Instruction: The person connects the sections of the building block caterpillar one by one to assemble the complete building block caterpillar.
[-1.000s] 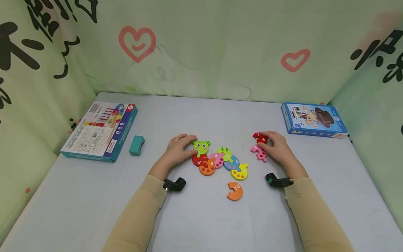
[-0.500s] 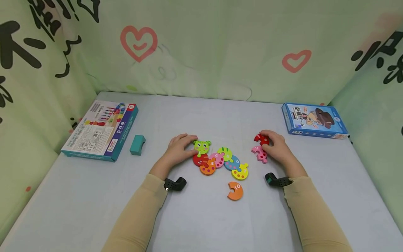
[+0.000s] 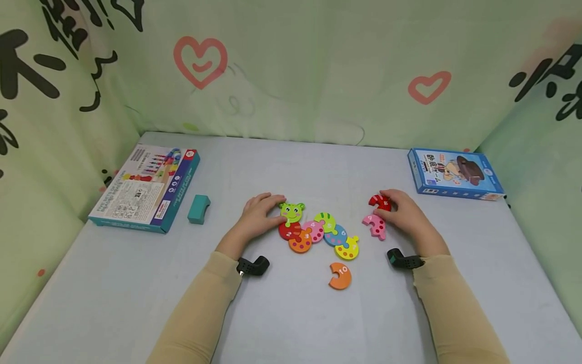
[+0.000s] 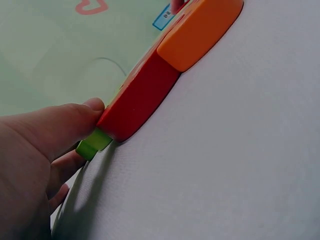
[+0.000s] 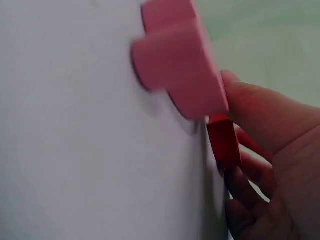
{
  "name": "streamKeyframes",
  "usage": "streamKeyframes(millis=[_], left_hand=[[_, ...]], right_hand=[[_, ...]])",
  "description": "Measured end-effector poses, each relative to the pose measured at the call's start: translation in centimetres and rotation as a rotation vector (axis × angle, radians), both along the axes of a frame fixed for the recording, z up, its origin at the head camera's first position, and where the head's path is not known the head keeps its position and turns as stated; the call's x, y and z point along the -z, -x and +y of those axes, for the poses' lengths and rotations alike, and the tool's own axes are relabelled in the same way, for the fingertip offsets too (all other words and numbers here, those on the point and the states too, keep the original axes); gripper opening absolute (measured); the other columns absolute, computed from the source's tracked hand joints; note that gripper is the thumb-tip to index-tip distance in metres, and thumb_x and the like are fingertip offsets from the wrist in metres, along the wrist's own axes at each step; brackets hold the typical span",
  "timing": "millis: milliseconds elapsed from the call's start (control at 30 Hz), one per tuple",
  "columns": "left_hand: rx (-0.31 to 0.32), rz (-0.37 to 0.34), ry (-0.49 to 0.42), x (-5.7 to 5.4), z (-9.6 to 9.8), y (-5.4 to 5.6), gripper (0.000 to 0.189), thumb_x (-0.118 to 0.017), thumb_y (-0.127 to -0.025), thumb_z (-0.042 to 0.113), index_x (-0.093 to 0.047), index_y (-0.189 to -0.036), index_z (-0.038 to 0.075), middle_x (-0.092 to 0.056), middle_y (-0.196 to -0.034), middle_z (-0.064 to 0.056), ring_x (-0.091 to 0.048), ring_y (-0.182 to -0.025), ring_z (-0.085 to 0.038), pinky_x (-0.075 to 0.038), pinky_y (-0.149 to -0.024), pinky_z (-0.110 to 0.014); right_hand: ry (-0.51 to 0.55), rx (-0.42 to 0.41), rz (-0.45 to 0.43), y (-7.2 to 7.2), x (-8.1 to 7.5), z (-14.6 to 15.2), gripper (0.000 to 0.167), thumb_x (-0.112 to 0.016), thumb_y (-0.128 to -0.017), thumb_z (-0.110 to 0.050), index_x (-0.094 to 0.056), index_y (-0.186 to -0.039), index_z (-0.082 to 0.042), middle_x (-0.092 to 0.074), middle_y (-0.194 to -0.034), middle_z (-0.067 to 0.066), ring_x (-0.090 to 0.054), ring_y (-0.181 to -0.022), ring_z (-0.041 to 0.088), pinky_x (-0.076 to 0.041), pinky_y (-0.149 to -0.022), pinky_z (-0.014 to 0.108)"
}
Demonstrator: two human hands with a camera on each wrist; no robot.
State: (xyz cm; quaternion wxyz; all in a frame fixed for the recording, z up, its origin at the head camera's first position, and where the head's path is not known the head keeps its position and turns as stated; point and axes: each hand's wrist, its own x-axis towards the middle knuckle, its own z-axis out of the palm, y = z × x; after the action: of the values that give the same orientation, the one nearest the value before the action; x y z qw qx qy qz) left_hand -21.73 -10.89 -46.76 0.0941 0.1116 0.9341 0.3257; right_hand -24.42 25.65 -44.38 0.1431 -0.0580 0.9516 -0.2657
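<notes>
In the head view, my left hand (image 3: 259, 219) holds the green frog-faced head piece (image 3: 291, 213) of a wooden caterpillar puzzle, thumb and fingers at its left edge. Linked pieces run down and right from it: red (image 3: 287, 231), orange (image 3: 300, 242), pink (image 3: 312, 231), green (image 3: 326, 221), blue (image 3: 335, 236) and yellow (image 3: 347, 249). My right hand (image 3: 406, 215) pinches a loose red puzzle piece (image 3: 381, 202). Close below it lies a pink dotted piece (image 3: 376, 226), near my thumb. The right wrist view shows the pink piece large, partly hiding the red one.
A single orange puzzle piece (image 3: 340, 276) lies below the chain. To the left are a teal arched block (image 3: 198, 209) and a flat game box (image 3: 145, 189). A blue box (image 3: 456, 173) sits at the back right, before a green curtain (image 3: 291, 71).
My right hand has shifted slightly right, and the red piece has moved and turned a little with it. The pink piece has turned and slid slightly downward. My left hand stays put.
</notes>
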Motion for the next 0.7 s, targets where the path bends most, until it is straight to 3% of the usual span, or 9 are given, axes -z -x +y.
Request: streamKeyframes(millis=[200, 433, 567, 700], left_hand=[[0.001, 0.000, 0.004, 0.0, 0.0, 0.0, 0.052, -0.061, -0.084, 0.038, -0.047, -0.132, 0.024, -0.044, -0.139, 0.004, -0.022, -0.136, -0.022, -0.009, -0.112, -0.048], [0.010, 0.011, 0.004, 0.0, -0.1, 0.0, 0.052, -0.061, -0.084, 0.037, -0.048, -0.131, 0.023, -0.044, -0.139, 0.004, -0.023, -0.136, -0.021, -0.009, -0.112, -0.046], [0.008, 0.011, 0.002, -0.1, -0.1, -0.1, 0.052, -0.061, -0.084, 0.037, -0.048, -0.131, 0.023, -0.044, -0.139, 0.004, -0.023, -0.136, -0.021, -0.009, -0.112, -0.046], [0.007, 0.004, 0.004, 0.0, 0.0, 0.0, 0.052, -0.061, -0.084, 0.038, -0.047, -0.132, 0.024, -0.044, -0.139, 0.005, -0.022, -0.136, -0.021, -0.008, -0.112, -0.046]], right_hand=[[0.023, -0.076, -0.023, -0.1, 0.0, 0.9, 0.066, -0.061, -0.085, -0.028, -0.030, -0.140, -0.008, -0.025, -0.145, 0.023, -0.021, -0.132, 0.042, -0.022, -0.104, 0.060], [0.064, -0.067, 0.019, -0.6, -0.2, 0.7, 0.061, -0.062, -0.084, -0.022, -0.034, -0.136, -0.006, -0.022, -0.145, 0.023, -0.028, -0.127, 0.042, -0.029, -0.102, 0.058], [0.137, -0.066, 0.033, -1.9, -1.0, -0.5, 0.059, -0.064, -0.082, -0.014, -0.035, -0.133, -0.007, -0.021, -0.144, 0.021, -0.034, -0.122, 0.041, -0.038, -0.097, 0.053], [0.205, -0.100, 0.061, -4.0, -1.8, -2.0, 0.057, -0.067, -0.079, -0.008, -0.038, -0.128, -0.005, -0.026, -0.140, 0.020, -0.034, -0.123, 0.039, -0.039, -0.096, 0.052]])
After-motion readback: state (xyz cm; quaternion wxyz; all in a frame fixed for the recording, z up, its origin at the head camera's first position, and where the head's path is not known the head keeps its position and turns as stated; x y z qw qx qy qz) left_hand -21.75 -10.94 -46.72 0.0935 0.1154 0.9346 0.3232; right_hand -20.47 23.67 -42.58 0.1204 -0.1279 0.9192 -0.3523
